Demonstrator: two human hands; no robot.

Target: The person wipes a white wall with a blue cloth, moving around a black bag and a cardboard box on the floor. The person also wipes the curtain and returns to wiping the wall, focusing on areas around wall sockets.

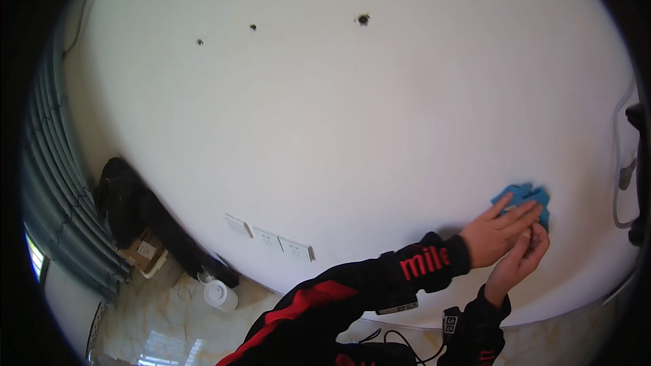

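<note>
A crumpled blue cloth (522,193) lies against the white wall, low on the right. My left hand (491,237) reaches across to it, its fingers stretched and slightly spread over the cloth. Just below and partly behind those fingers is my right hand (519,264). Its fingers are bent and closed near the cloth's lower edge, touching or nearly touching the left fingertips. What they pinch, if anything, is hidden.
Two sockets (281,242) and a switch plate (237,225) sit low on the wall. At left are a blue-grey curtain (71,183), a dark bag-like bundle (135,200), a cardboard box (146,249) and a white round container (220,295). A grey cable (617,163) hangs at right.
</note>
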